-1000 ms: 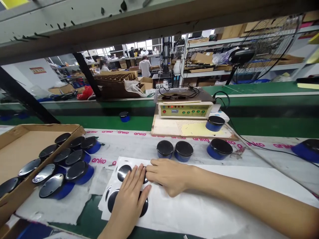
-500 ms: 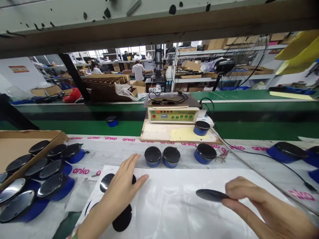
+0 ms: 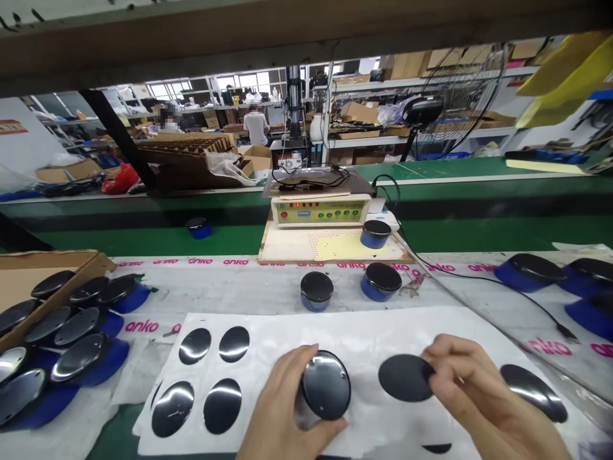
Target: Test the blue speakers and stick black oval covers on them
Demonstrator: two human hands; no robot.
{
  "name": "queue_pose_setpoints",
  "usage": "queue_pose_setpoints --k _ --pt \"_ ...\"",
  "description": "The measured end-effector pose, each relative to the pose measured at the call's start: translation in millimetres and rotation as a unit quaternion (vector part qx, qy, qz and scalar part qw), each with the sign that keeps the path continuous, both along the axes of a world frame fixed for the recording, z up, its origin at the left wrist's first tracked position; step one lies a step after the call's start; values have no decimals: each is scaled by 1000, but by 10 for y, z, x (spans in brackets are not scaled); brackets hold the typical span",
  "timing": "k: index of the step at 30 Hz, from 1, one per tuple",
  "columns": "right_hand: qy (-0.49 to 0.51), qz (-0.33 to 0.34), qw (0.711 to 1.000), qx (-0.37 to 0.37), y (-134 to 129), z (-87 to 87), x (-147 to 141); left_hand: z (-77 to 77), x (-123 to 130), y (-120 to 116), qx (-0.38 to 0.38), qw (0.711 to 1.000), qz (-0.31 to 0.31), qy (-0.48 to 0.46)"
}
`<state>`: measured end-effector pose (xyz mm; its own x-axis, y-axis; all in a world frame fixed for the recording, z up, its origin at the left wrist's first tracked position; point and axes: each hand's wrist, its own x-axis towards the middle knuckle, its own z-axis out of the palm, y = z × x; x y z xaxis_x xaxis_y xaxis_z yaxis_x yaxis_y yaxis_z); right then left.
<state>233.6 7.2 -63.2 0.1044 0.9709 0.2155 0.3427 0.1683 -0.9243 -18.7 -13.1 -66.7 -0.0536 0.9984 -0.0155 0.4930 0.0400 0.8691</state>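
My left hand (image 3: 282,412) is closed around the side of a round unit with a glossy black top (image 3: 327,385), which is tilted toward me. Between the thumb and fingers of my right hand (image 3: 483,393) is a thin black round sticker (image 3: 406,378), pinched at its right edge. The sticker is apart from the unit, a short way to its right. Below both hands lies a white backing sheet (image 3: 366,335) carrying several glossy black round stickers (image 3: 223,406). My left hand hides part of the unit's side.
Beyond the sheet stand two blue units with black tops (image 3: 317,291). More units (image 3: 90,358) crowd the left beside a cardboard box (image 3: 103,263), others (image 3: 529,271) the right. A control box (image 3: 320,212) sits behind, and a cable (image 3: 498,297) crosses the right side.
My left hand has moved right and taken hold of a unit from the pair beyond the sheet. My right hand has turned the sticker so its flat face shows more. The view has shifted slightly.
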Motion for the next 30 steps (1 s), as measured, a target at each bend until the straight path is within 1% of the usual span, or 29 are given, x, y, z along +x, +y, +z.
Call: queue_pose_setpoints --k 2,4,6,8,11,15,19,22,27,30 --pt "49 32 998 -38 31 -16 -137 -148 102 -63 -7 1000 0 -18" --pt "101 39 990 -89 29 -39 -286 -257 130 -59 7 1000 -1 -29" --pt "132 48 982 -129 7 -63 -422 -316 119 -35 8 999 0 -36" --pt "154 55 975 -152 -15 -79 -535 -332 105 -19 -12 999 8 -48" --pt "197 37 965 -171 -24 -77 -654 -293 109 -20 -49 996 22 -73" --pt "228 10 959 -166 -11 -74 -709 -172 124 -39 -81 992 17 -94" --pt "224 30 959 -172 -36 -108 -723 -90 117 -49 -90 991 10 -103" --pt "216 46 959 -179 -65 -118 -773 -74 117 -53 -87 991 11 -105" --pt "209 55 962 -169 -58 -105 -860 -56 122 -53 -94 991 10 -100" --pt "171 60 971 -157 -45 -96 -877 -53 119 -53 -95 991 7 -94"
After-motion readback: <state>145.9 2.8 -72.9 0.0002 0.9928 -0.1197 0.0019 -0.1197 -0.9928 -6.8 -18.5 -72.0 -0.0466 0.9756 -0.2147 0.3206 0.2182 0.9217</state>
